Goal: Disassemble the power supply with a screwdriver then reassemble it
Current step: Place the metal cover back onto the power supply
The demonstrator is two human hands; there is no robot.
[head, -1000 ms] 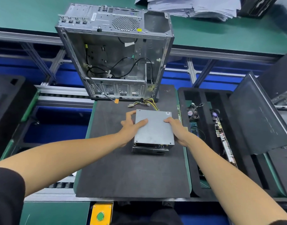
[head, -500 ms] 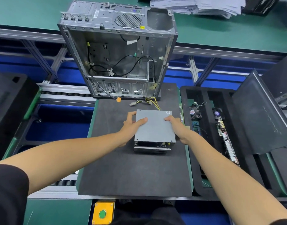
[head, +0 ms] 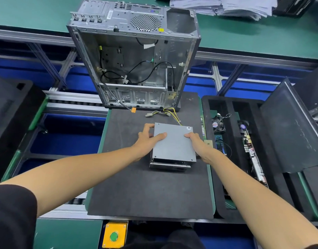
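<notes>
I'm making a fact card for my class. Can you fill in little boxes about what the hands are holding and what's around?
Held thing: grey power supply, gripped at both sides
Left hand: thumb on top
Right hand: on right edge
Under it: black mat
Wires: yellow cable bundle at its far end
Behind: open computer case
Right side: black tray with small fan

This is an electronics assembly or repair line in a factory workshop. A green anti-static tabletop runs along the far side, with aluminium-framed conveyor rails and blue bays beneath. A black foam work mat sits on the line, carrying an opened, stripped computer case. Beside it, a black compartmented foam tray holds small fans and a circuit board. A yellow box with a green push button is mounted at the near edge.
</notes>
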